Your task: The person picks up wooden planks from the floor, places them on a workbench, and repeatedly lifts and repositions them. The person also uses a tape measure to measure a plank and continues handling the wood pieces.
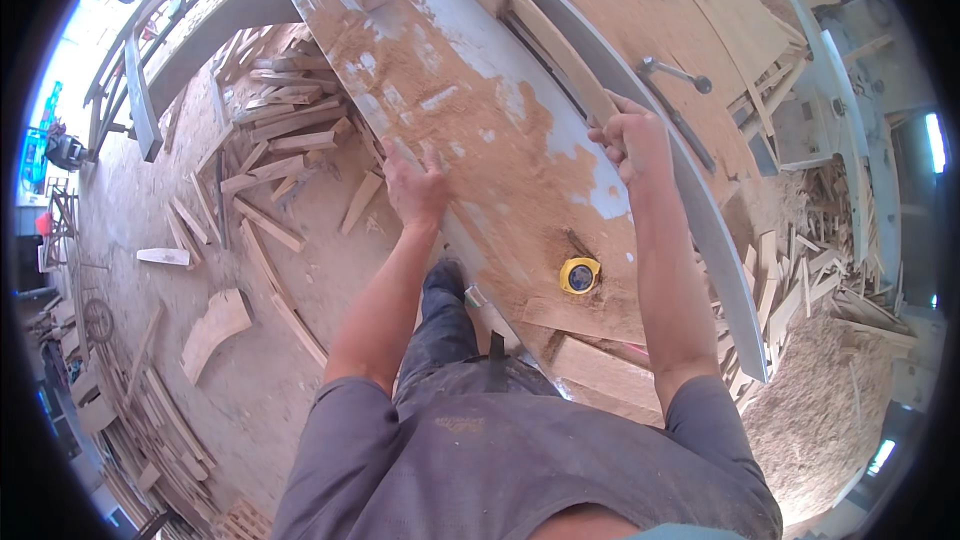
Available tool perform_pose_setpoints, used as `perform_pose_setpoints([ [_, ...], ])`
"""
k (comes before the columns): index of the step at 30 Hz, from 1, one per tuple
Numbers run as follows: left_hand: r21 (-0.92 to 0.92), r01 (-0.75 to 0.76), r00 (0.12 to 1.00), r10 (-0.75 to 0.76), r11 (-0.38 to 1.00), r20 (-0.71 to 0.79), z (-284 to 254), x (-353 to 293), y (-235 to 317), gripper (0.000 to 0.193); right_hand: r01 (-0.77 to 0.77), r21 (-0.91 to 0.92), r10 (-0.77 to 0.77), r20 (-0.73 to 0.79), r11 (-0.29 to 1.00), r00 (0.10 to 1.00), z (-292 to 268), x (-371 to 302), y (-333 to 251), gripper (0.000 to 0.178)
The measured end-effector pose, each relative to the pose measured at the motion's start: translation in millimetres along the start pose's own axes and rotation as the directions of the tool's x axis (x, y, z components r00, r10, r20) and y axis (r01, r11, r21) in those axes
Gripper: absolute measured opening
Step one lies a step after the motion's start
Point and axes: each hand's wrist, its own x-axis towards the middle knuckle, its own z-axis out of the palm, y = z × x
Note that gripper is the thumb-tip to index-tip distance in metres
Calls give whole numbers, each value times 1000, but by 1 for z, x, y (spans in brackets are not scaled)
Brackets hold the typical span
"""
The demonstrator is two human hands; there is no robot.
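My right hand is closed around the near end of a long wooden strip, which runs away toward the far side of the worktable. My left hand lies on the left edge of the sawdust-covered table top, its fingers stretched out and holding nothing. Between my forearms, closer to my body, a yellow tape measure rests in the sawdust. A long grey curved rail passes beyond the strip and to the right of my right forearm.
Wood offcuts are heaped on the floor left of the table, with a curved wooden piece nearer me. On the right are a metal tool with a round head, a sawdust heap and scrap wood. A curved frame stands far left.
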Motion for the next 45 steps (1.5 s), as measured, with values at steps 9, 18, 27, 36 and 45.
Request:
perform_pose_setpoints([
  [9,-70,-116,993,115,991,-21,0,-5,-8,86,405,-145,-421,-111,903,900,102,38,-31,57],
  [18,-442,-51,941,191,896,279,-72,17,-52,83,371,-430,-466,-139,823,874,131,-52,40,51],
  [27,76,193,969,-202,978,144,-299,-44,-301,80,162,-481,-302,-229,861,925,162,-44,65,56],
  [36,314,427,771,-522,848,365,-373,-137,-393,86,190,-340,-299,-303,921,905,253,-16,63,59],
  [45,339,437,563,-547,833,620,-374,86,-522,70,274,-266,-332,-204,924,921,361,37,53,56],
])
